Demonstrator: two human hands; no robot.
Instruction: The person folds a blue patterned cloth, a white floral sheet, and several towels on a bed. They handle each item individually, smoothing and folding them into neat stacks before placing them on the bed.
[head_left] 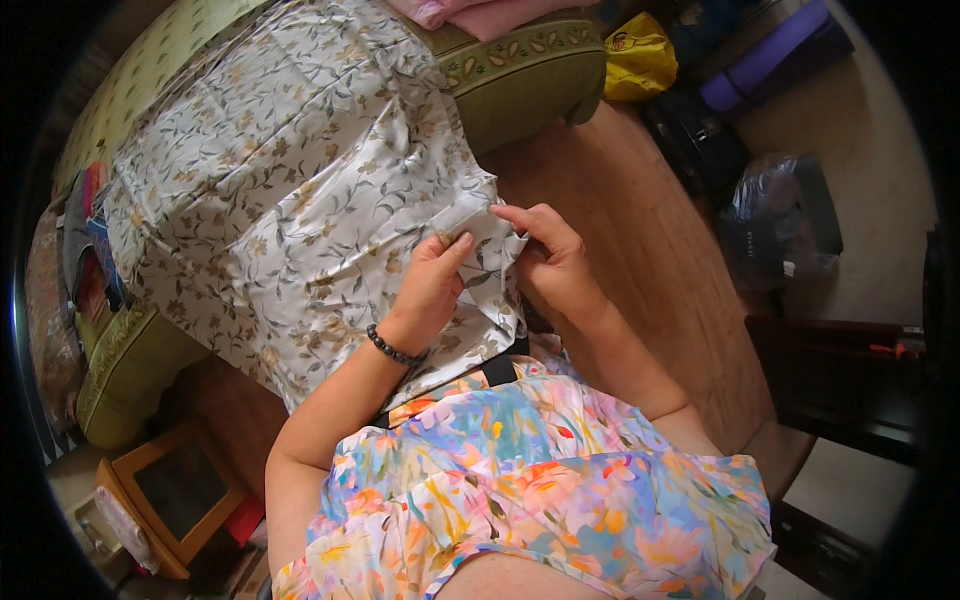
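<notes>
two places show printing. the yellow bag (pixel 652 72) near the top edge, just beside the green upholstered furniture (pixel 525 85), carries a small dark and reddish print on its upper left part; it is creased and too small to make out with certainty. the dark box (pixel 818 205) in clear plastic (pixel 765 190), at the right, bears a short line of small pale characters on its side, running along the face, partly blurred by the wrapping and distance.

The floral cloth (pixel 290 215) hides part of the green sofa (pixel 525 85).
</notes>
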